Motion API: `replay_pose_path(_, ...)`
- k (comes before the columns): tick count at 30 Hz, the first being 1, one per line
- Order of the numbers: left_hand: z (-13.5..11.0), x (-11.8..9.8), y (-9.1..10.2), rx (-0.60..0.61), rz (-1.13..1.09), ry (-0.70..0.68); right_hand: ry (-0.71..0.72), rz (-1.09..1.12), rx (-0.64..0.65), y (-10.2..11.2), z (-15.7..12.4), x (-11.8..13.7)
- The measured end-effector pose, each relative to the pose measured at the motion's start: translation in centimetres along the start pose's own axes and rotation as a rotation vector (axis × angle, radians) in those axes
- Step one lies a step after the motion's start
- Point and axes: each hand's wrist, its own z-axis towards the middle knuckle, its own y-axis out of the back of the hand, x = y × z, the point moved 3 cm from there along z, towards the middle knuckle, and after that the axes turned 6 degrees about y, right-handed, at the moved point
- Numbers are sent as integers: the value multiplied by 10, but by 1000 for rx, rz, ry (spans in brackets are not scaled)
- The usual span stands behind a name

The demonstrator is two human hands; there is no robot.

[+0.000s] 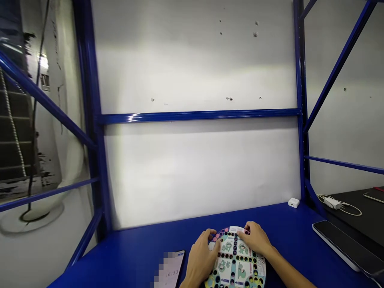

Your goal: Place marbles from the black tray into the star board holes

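A round game board [229, 260] with rows of dark round holes, printed cartoon figures and coloured edges lies on or just above the blue shelf near the bottom of the view. My left hand [201, 258] grips its left edge, thumb over the printed face and fingers at the rim. At the upper right edge, my right hand [256, 240] holds the board with its thumb on top and fingers curled round the rim. The board's lowest part runs out of the frame.
A phone [172, 272] with a lit, partly blurred screen lies left of my left hand. A white charger cube [293, 203] sits at the back right. A dark-screened device [345, 244] and a white adapter with cable [332, 203] are at the right. Blue posts [302, 120] frame the shelf.
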Motion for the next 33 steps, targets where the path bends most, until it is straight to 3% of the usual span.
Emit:
replay_pose_path(2,5,1,3,-17,-211,-8,9,143,-35,6,2,4)
replay_pose_path(5,13,4,8,-21,-540,-15,57,534,-28,27,-3,13)
replay_pose_path(7,16,6,11,-39,-623,-8,127,800,-28,50,-15,19)
replay_pose_path(9,14,5,12,-75,-565,-23,176,968,-125,81,-32,21)
replay_pose_path(11,8,1,11,-93,-406,-75,193,991,-301,115,-49,18)
replay_pose_path(13,1,-6,7,-79,-209,-131,188,865,-563,145,-64,11)
replay_pose_path(15,-5,-13,1,-28,-51,-166,216,664,-785,163,-75,4)
replay_pose_path(16,-8,-15,-1,-1,3,-174,244,547,-822,165,-78,0)
replay_pose_path(18,-11,-18,-5,50,72,-177,297,302,-723,156,-78,-7)
replay_pose_path(21,-13,-19,-6,78,120,-166,304,-41,-410,123,-67,-26)
replay_pose_path(25,-14,-20,-5,87,123,-168,291,-325,-142,83,-54,-51)
replay_pose_path(28,-14,-21,-6,89,121,-169,280,-414,25,67,-50,-60)
replay_pose_path(33,-13,-22,-8,103,114,-175,225,-273,72,61,-50,-45)
